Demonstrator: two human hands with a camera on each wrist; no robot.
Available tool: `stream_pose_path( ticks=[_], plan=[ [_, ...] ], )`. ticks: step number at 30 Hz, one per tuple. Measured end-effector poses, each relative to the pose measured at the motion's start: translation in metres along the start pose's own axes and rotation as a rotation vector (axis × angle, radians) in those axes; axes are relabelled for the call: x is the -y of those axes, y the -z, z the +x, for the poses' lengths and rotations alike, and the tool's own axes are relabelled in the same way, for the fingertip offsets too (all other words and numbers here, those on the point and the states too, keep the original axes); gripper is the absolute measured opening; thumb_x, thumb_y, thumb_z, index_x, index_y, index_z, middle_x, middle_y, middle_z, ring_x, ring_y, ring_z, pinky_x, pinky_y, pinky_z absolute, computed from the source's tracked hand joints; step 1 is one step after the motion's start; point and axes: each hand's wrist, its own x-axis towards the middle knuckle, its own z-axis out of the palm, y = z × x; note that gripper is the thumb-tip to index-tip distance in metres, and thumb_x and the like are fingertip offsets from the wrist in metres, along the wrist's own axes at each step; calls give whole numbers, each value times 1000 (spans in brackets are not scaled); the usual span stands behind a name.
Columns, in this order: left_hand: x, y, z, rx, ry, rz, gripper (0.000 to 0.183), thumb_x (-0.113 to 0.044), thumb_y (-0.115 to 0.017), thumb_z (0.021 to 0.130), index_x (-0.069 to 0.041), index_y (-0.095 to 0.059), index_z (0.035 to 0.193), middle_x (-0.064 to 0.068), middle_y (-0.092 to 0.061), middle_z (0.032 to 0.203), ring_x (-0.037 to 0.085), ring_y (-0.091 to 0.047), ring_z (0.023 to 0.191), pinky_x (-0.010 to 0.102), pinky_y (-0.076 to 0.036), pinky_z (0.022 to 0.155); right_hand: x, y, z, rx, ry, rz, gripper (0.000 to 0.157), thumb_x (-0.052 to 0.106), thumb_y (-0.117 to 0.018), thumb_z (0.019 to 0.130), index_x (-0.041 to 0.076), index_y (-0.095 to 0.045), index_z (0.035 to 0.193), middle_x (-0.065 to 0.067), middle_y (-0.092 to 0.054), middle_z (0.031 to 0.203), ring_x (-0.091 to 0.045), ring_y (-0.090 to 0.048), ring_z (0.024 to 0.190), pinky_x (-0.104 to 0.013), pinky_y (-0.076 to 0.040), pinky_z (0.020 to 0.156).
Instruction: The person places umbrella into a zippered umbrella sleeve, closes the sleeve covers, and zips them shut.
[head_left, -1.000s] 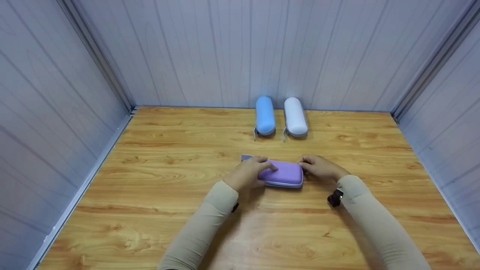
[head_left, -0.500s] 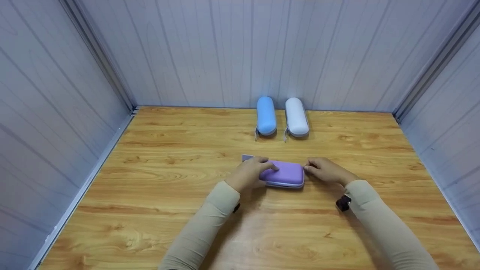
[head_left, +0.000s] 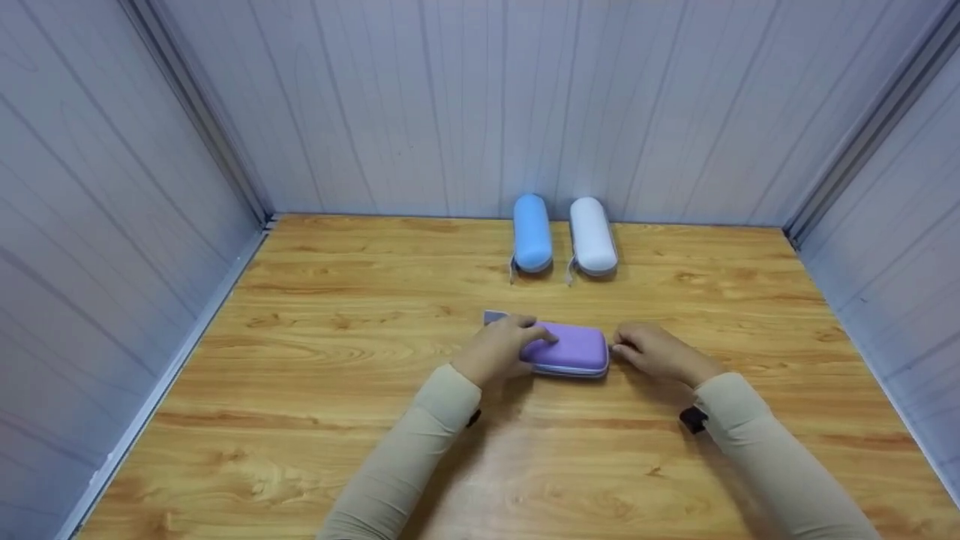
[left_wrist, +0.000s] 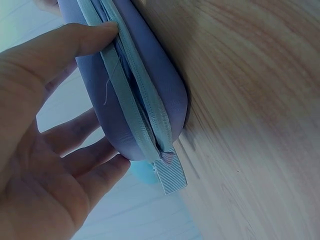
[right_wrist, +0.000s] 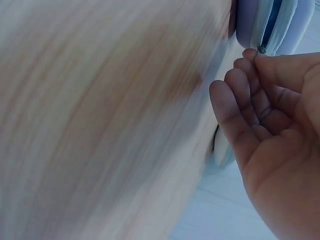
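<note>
A purple zippered hard case lies on the table in front of me. My left hand grips its left end, fingers over the top. In the left wrist view, the thumb presses the pale zipper tape along the case's side, and a fabric tab sticks out at the end. At the case's right end, my right hand pinches the small zipper pull between thumb and index finger; the pull is mostly hidden by the fingertips. The other right fingers are loosely curled.
Behind the purple case, a blue case and a white case lie side by side near the back wall. Both have small pull tabs at their near ends. Panel walls enclose the wooden table at left, right and back.
My right hand has moved a little to the right and toward me, around the case's right end. My left hand stays on the case, which has hardly moved.
</note>
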Motion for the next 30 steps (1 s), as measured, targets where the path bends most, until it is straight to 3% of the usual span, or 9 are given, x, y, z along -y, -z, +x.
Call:
stream_pose_path(
  ticks=[7,23,30],
  plan=[
    [0,1,-2,-18,1,2,51,-21,-81,87,-30,-64,135,11,-55,142,29,-53,128,43,-45,106,5,0,-8,17,66,-23,10,10,-61,100,8,-69,94,3,-66,89,-10,-56,81,-37,-51,73],
    [-1,0,-1,16,16,19,49,-24,-77,91,-30,-61,137,12,-51,146,30,-52,130,43,-44,107,23,-10,-20,24,36,-2,15,18,-65,99,12,-67,86,11,-56,76,-6,-50,69,-27,-44,62],
    [-1,1,-1,-13,-15,17,48,-24,-78,90,-28,-63,135,11,-55,141,29,-53,128,42,-45,106,26,-12,-24,22,14,9,18,18,-65,99,12,-66,82,12,-50,70,-4,-45,63,-25,-38,56]
  ],
)
